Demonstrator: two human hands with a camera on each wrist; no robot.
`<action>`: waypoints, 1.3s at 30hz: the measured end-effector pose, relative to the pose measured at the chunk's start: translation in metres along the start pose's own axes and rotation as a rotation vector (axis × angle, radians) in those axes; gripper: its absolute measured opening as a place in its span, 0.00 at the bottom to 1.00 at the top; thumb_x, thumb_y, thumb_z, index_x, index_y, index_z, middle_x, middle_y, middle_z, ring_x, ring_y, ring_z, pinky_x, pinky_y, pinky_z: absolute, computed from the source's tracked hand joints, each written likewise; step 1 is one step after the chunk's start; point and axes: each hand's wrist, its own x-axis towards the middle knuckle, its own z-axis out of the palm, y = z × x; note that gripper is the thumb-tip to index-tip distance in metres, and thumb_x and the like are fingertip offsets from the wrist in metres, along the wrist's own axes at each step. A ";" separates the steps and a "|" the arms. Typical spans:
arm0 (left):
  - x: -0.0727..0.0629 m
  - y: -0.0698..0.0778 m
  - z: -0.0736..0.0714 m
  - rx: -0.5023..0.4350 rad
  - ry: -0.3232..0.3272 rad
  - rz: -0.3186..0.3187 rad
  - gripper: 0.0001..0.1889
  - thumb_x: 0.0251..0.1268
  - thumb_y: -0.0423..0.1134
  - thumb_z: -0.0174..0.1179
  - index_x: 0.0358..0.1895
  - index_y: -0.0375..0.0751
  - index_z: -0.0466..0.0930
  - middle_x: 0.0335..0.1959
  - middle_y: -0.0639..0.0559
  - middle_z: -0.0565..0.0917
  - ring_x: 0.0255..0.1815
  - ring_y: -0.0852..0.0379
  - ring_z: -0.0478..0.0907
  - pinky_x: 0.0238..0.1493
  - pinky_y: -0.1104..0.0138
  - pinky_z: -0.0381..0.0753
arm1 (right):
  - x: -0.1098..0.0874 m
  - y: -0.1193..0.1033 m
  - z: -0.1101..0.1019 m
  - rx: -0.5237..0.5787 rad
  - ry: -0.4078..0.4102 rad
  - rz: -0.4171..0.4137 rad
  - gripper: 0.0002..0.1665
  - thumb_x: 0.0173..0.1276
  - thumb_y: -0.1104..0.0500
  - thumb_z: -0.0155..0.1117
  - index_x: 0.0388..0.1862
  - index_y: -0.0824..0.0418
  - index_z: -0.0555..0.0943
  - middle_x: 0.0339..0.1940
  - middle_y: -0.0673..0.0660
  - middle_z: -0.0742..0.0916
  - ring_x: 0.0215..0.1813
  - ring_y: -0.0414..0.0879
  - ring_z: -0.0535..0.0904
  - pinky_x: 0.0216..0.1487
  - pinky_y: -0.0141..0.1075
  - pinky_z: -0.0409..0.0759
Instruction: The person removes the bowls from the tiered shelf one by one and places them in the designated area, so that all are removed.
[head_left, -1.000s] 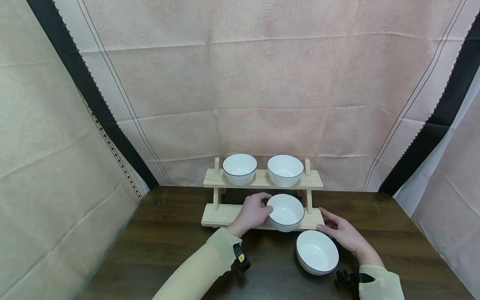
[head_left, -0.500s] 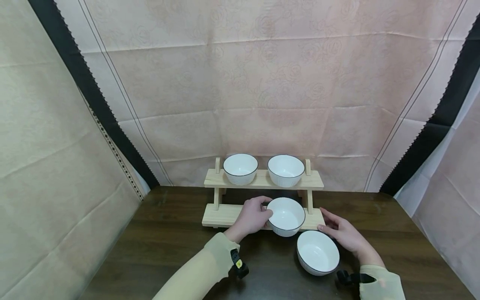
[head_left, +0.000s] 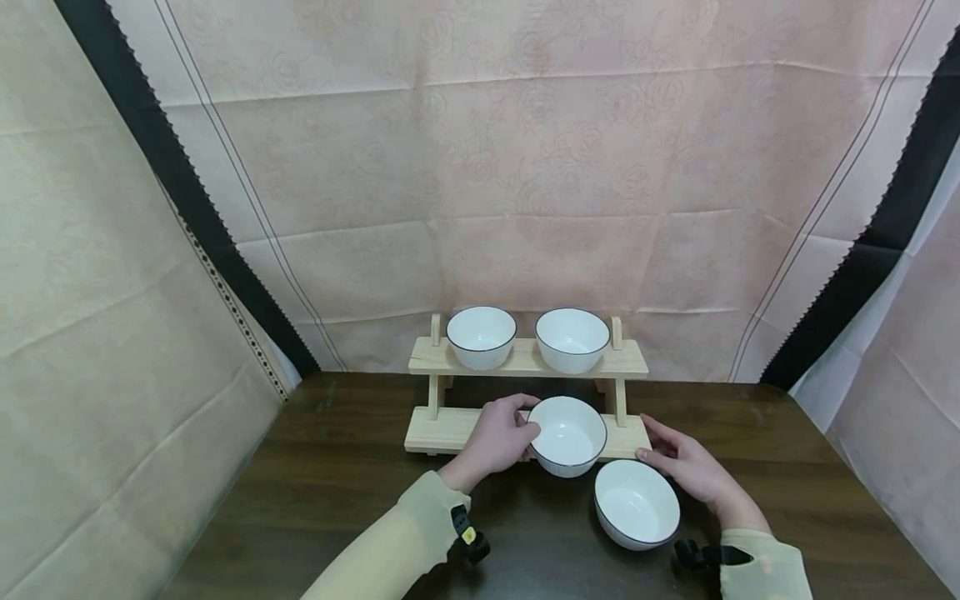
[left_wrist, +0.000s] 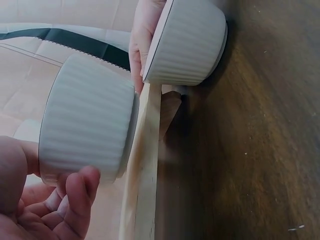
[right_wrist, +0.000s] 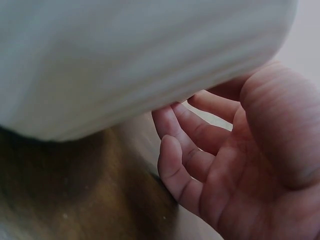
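Note:
My left hand (head_left: 498, 437) grips the left side of a white ribbed bowl (head_left: 567, 435) with a thin dark rim, thumb at the rim. This bowl is over the front edge of the lower shelf of a two-tier wooden rack (head_left: 442, 429); in the left wrist view its base (left_wrist: 127, 145) is close to the board, and I cannot tell if they touch. My right hand (head_left: 690, 471) holds the right end of the lower shelf, thumb at the front corner. Another white bowl (head_left: 637, 505) stands on the table before it, hiding the fingers' contact in the right wrist view.
Two matching bowls, a left one (head_left: 481, 338) and a right one (head_left: 572, 342), sit side by side on the upper shelf. The dark wooden table (head_left: 337, 483) runs back to a pale patterned cloth (head_left: 540, 167), with cloth sides at left and right.
My left hand has drawn its bowl toward me from the lower shelf, first forward, then slightly left. The right hand and the other bowls stay in place.

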 end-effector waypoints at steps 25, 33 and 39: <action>-0.019 -0.011 -0.006 -0.009 -0.015 -0.008 0.21 0.75 0.32 0.62 0.68 0.37 0.81 0.23 0.49 0.83 0.18 0.53 0.82 0.25 0.62 0.86 | 0.000 -0.001 -0.001 -0.002 -0.009 -0.010 0.48 0.80 0.47 0.66 0.85 0.70 0.59 0.70 0.74 0.80 0.61 0.58 0.82 0.57 0.47 0.84; -0.028 -0.012 -0.006 -0.016 -0.030 -0.002 0.22 0.73 0.30 0.61 0.69 0.36 0.80 0.22 0.50 0.83 0.17 0.53 0.82 0.22 0.64 0.85 | 0.001 -0.002 -0.001 -0.011 -0.007 -0.009 0.48 0.80 0.47 0.66 0.85 0.71 0.58 0.70 0.74 0.80 0.60 0.56 0.82 0.54 0.45 0.83; -0.033 -0.015 -0.007 -0.013 -0.025 0.013 0.22 0.73 0.30 0.61 0.69 0.36 0.80 0.22 0.50 0.82 0.17 0.51 0.82 0.22 0.63 0.85 | 0.000 -0.001 0.001 -0.010 -0.003 0.003 0.48 0.80 0.46 0.66 0.85 0.70 0.59 0.71 0.74 0.79 0.59 0.56 0.82 0.55 0.45 0.83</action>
